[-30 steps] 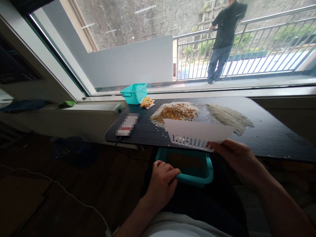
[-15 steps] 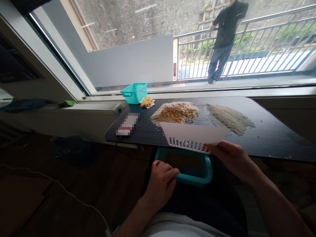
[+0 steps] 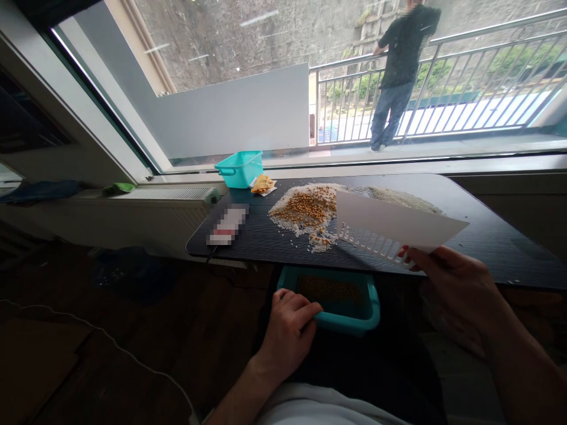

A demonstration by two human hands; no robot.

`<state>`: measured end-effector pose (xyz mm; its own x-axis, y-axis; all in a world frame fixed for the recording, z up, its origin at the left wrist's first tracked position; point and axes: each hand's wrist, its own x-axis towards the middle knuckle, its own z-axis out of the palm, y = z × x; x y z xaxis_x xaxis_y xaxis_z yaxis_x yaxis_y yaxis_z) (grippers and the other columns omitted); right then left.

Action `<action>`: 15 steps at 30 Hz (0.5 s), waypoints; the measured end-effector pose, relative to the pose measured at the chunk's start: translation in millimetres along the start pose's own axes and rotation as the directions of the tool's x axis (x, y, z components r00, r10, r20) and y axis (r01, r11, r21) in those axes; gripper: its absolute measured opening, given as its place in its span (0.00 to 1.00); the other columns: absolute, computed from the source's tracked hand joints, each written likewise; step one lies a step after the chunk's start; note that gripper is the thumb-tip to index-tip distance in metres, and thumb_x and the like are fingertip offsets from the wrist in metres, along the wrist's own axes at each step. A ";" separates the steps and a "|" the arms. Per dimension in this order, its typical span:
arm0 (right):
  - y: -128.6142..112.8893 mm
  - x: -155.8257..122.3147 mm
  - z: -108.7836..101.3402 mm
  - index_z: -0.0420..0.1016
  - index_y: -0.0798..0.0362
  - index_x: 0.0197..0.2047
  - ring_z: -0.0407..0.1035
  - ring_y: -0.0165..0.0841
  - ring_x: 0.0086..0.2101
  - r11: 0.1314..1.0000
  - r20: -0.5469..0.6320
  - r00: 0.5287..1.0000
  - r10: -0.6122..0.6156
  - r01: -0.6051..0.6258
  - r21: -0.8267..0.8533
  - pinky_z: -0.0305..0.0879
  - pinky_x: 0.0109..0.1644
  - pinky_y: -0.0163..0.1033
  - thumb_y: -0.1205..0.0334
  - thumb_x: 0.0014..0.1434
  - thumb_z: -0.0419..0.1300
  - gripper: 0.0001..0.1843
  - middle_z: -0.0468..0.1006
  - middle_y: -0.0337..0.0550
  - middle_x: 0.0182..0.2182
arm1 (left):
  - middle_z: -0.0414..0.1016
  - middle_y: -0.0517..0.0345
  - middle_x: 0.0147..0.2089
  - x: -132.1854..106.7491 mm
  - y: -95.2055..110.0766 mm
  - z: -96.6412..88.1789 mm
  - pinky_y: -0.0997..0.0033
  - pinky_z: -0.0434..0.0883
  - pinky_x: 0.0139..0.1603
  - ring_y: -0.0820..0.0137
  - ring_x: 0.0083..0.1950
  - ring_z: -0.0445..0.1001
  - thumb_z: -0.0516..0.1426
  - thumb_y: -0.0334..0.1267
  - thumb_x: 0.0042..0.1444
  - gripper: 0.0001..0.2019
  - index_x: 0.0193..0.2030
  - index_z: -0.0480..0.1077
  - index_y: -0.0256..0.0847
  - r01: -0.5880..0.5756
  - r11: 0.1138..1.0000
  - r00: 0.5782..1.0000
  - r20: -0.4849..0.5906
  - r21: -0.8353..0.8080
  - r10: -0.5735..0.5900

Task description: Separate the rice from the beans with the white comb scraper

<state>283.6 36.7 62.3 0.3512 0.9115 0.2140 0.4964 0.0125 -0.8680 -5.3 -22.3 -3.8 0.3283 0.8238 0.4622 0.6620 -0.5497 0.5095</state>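
Note:
My right hand point(image 3: 456, 274) is closed on the end of a white slotted sheet point(image 3: 398, 221), which has a row of comb-like teeth along its lower edge. The sheet is raised over the table and hides part of a pile of white rice grains point(image 3: 403, 198). Left of it lies a pile of yellow-brown beans point(image 3: 308, 206) mixed with white grains, with a small clump in front. My left hand point(image 3: 292, 321) grips the near rim of a teal basin point(image 3: 348, 321) on my lap. Inside the basin is a layer of beans point(image 3: 330, 288).
A black table point(image 3: 257, 236) spans the front. At its back left stand a turquoise bin point(image 3: 241, 170) and yellow food on paper point(image 3: 263, 185). A blurred-out device point(image 3: 228, 224) with a cable lies at the left. Behind the window, a person point(image 3: 401, 71) leans on a railing.
My right hand has moved the slotted sheet to the right, away from the mixed pile. A small clump of grains and beans now shows in front of that pile. My left hand stays put.

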 end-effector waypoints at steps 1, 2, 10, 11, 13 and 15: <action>-1.8 1.0 2.3 0.84 0.50 0.31 0.75 0.39 0.29 1.000 0.027 1.000 0.000 -0.001 0.030 0.71 0.37 0.42 0.39 0.46 0.66 0.22 0.83 0.44 0.25 | 0.79 0.56 0.35 -0.1 0.1 0.0 0.56 0.64 0.51 0.65 0.38 0.74 0.54 0.25 0.59 0.13 0.41 0.78 0.44 0.000 1.000 1.000 -0.001 0.000 0.000; -3.4 2.3 5.1 0.84 0.50 0.31 0.75 0.39 0.29 0.998 0.054 0.999 -0.006 0.003 0.058 0.71 0.37 0.42 0.39 0.46 0.66 0.22 0.82 0.44 0.25 | 0.79 0.56 0.35 -0.3 0.1 0.1 0.56 0.64 0.51 0.65 0.38 0.74 0.53 0.26 0.59 0.13 0.41 0.78 0.44 -0.001 1.000 1.000 -0.002 0.000 0.001; -6.8 11.1 18.6 0.80 0.51 0.27 0.71 0.34 0.27 0.986 0.161 0.985 -0.066 0.039 0.163 0.69 0.36 0.41 0.36 0.45 0.68 0.24 0.80 0.42 0.25 | 0.79 0.56 0.35 -0.7 -0.6 0.8 0.56 0.64 0.51 0.65 0.38 0.75 0.54 0.25 0.58 0.13 0.41 0.78 0.44 0.000 1.000 1.000 -0.008 -0.004 0.000; -7.6 10.7 17.5 0.80 0.51 0.27 0.71 0.34 0.27 0.985 0.172 0.983 -0.065 0.036 0.168 0.69 0.36 0.41 0.36 0.44 0.68 0.25 0.80 0.42 0.24 | 0.79 0.56 0.35 -0.5 -0.7 0.7 0.56 0.64 0.51 0.65 0.38 0.75 0.54 0.25 0.59 0.13 0.41 0.78 0.44 -0.003 1.000 1.000 -0.009 -0.004 0.003; -9.8 9.5 15.1 0.80 0.51 0.26 0.70 0.33 0.26 0.986 0.178 0.983 -0.053 0.023 0.167 0.68 0.36 0.41 0.34 0.43 0.69 0.26 0.79 0.42 0.23 | 0.79 0.56 0.35 -0.4 -0.8 0.8 0.57 0.63 0.51 0.65 0.39 0.75 0.54 0.24 0.59 0.13 0.42 0.77 0.44 -0.009 1.000 1.000 -0.012 -0.006 0.009; -12.0 9.1 14.6 0.80 0.52 0.26 0.70 0.33 0.26 0.986 0.175 0.984 -0.040 0.011 0.167 0.69 0.36 0.41 0.34 0.43 0.69 0.26 0.79 0.41 0.23 | 0.79 0.57 0.35 -0.6 -1.0 1.3 0.57 0.63 0.51 0.65 0.38 0.75 0.55 0.24 0.58 0.13 0.41 0.77 0.43 -0.013 1.000 1.000 -0.018 -0.009 0.013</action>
<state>269.3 50.8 68.1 0.1866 0.9681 0.1669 0.3608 0.0905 -0.9282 -5.3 -22.1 -5.5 0.3248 0.8140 0.4816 0.6513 -0.5617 0.5102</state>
